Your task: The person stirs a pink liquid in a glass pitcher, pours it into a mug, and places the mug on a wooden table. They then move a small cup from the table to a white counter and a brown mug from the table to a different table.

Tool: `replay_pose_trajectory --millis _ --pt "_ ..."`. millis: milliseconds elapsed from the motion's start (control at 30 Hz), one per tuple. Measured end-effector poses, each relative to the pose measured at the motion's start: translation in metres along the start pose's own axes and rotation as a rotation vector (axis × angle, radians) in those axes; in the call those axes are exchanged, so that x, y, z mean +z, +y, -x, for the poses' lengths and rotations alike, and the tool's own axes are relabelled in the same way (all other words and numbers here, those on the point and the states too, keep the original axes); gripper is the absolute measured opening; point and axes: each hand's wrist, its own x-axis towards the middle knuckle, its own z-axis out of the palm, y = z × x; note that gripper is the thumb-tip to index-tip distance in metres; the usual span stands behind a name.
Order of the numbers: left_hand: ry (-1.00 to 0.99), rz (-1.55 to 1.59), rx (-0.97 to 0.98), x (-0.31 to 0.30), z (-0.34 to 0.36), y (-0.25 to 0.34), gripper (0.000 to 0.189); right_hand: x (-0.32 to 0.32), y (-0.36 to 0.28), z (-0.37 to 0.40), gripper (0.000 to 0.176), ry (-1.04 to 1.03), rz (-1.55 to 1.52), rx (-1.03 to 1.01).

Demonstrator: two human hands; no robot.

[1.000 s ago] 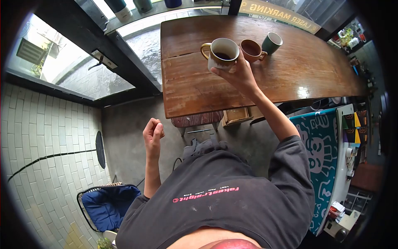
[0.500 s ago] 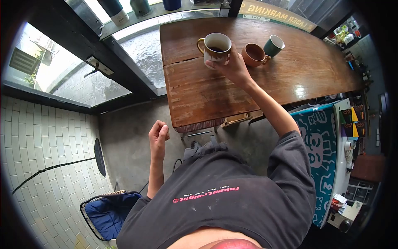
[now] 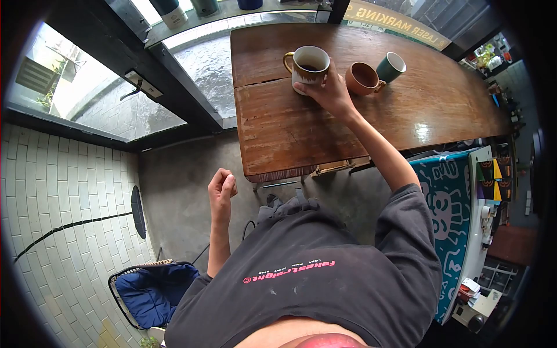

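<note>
My right hand (image 3: 332,95) is closed around the near right side of a white mug (image 3: 303,76) with a gold handle and gold-brown pattern. Dark liquid shows inside it, and its handle points left. Just right of my fingers stands a terracotta-brown cup (image 3: 362,79), its handle turned to the right. Beside that is a green cup (image 3: 390,68) with a pale inside, which looks tilted through the wide lens. My left hand (image 3: 222,187) hangs in front of my body, away from the table, curled into a fist with nothing visible in it.
The cups are on a brown wooden table (image 3: 278,130) with a worn left edge. Left of it is a glass door with a metal handle (image 3: 139,87). A chair with a blue cushion (image 3: 149,293) sits lower left. A teal patterned counter front (image 3: 444,214) stands at right.
The surroundings have shifted slightly to the right in view, with the table and cups. My right hand keeps its grip on the white mug; my left fist stays in place.
</note>
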Motion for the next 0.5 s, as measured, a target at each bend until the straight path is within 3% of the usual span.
replay_pose_trajectory --millis 500 --pt "-0.015 0.003 0.001 0.008 -0.002 -0.002 0.024 -0.006 0.01 0.001 0.076 -0.01 -0.006 -0.002"
